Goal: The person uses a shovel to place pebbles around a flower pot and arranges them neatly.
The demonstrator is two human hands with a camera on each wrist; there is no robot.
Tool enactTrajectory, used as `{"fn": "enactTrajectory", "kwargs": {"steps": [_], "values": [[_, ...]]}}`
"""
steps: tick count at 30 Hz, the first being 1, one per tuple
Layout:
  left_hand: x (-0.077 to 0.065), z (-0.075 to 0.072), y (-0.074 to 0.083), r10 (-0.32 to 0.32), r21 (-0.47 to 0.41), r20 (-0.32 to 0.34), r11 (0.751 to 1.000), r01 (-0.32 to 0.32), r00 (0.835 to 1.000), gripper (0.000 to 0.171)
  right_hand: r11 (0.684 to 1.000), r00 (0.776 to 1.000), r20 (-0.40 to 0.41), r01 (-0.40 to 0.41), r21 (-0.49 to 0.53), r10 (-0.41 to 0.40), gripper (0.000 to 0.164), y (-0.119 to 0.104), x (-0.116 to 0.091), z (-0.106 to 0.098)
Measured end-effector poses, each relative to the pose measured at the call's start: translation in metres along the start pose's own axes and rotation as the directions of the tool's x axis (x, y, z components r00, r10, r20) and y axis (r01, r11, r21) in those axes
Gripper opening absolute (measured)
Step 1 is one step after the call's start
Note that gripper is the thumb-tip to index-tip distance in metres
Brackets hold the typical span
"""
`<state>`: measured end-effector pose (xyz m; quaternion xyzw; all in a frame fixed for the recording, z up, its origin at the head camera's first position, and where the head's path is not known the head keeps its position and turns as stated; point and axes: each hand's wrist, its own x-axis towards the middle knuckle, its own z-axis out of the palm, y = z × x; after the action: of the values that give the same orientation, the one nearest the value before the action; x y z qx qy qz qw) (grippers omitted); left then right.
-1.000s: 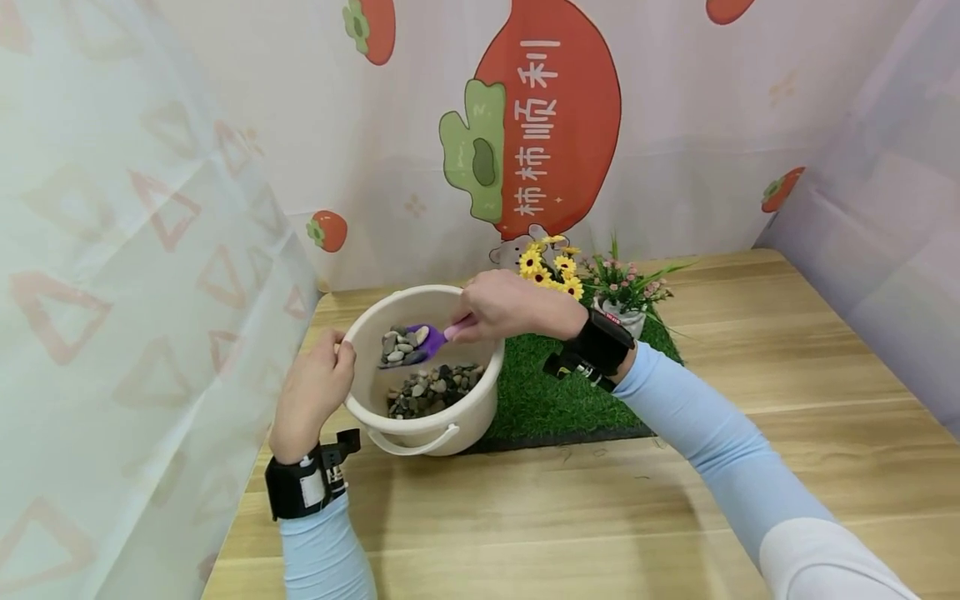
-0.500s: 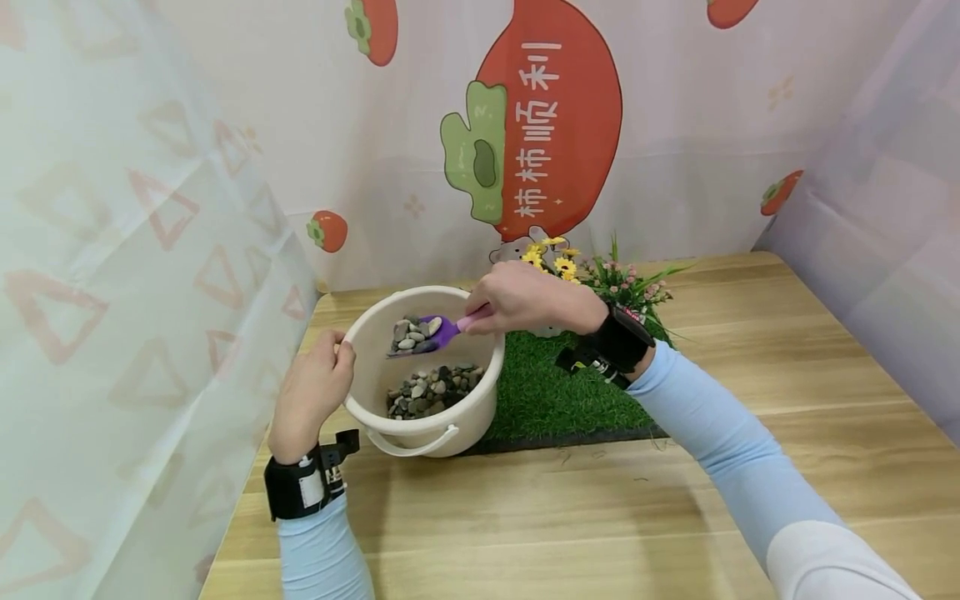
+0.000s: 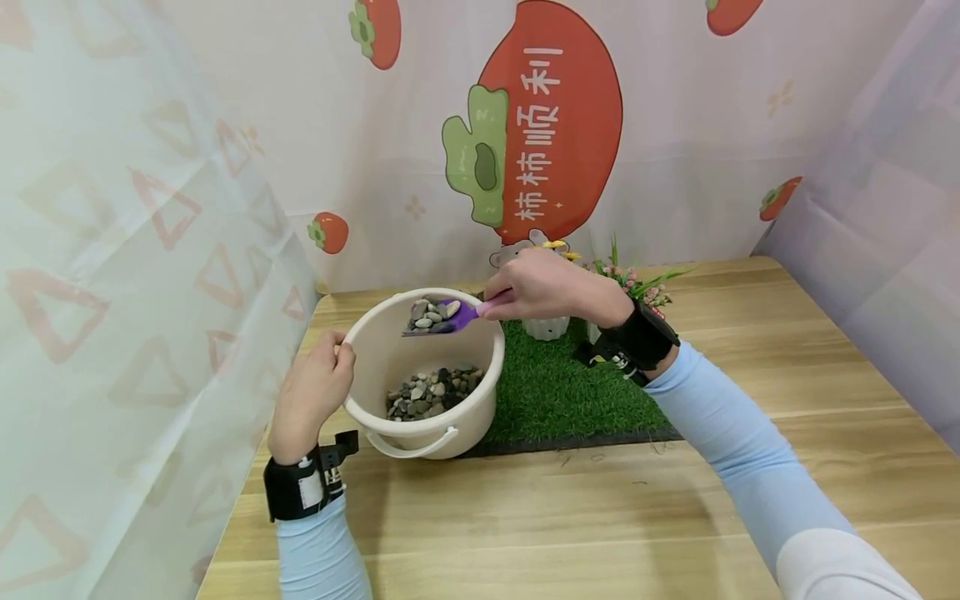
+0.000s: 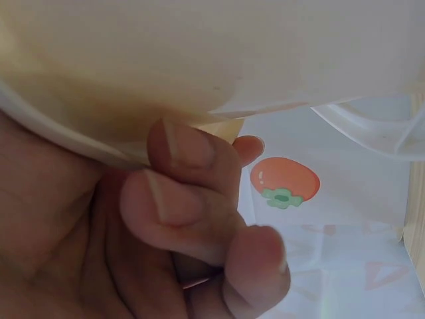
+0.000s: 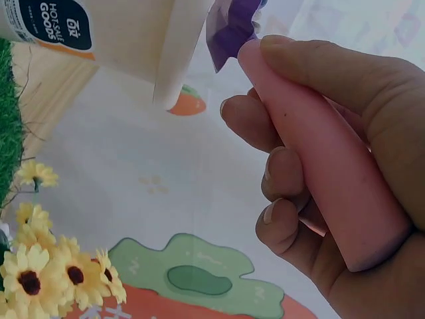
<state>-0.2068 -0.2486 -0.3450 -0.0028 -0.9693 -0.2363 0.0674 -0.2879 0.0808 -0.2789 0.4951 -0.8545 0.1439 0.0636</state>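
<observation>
My right hand (image 3: 551, 287) grips the pink handle (image 5: 325, 159) of a small purple shovel (image 3: 463, 314). Several grey and tan pebbles (image 3: 431, 315) lie on its blade, which is over the back right part of a cream bucket (image 3: 480, 421). My left hand (image 3: 313, 396) holds the bucket's left rim, fingers curled under the rim in the left wrist view. More pebbles (image 3: 427, 396) cover part of the bucket's bottom. In the right wrist view the fingers and thumb wrap round the handle, and only a bit of the purple blade shows.
Right of the bucket lies a green artificial turf mat (image 3: 555, 400) on the wooden table (image 3: 525, 525). On the mat stand a white pot (image 3: 546, 327) and pink flowers (image 3: 651, 292), partly hidden by my right arm. Yellow flowers (image 5: 60, 272) show in the right wrist view. Printed curtains hang behind and beside.
My right hand has lifted the loaded shovel and carried it to the right, from inside the bucket up to rim height. My left hand has stayed on the rim.
</observation>
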Motion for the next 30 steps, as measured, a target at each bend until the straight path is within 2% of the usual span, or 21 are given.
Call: {"fn": "enactTrajectory", "kwargs": {"steps": [9, 30], "values": [[0.000, -0.001, 0.001, -0.001, -0.006, 0.000, 1.000, 0.001, 1.000, 0.047, 0.998, 0.997, -0.064, -0.046, -0.039, 0.043, 0.016, 0.007, -0.010, -0.005], [-0.001, -0.001, 0.002, -0.015, -0.006, 0.007, 1.000, 0.015, 1.000, 0.046, 0.990, 0.987, -0.076, -0.143, 0.017, 0.143, 0.014, 0.018, -0.032, -0.006]]}}
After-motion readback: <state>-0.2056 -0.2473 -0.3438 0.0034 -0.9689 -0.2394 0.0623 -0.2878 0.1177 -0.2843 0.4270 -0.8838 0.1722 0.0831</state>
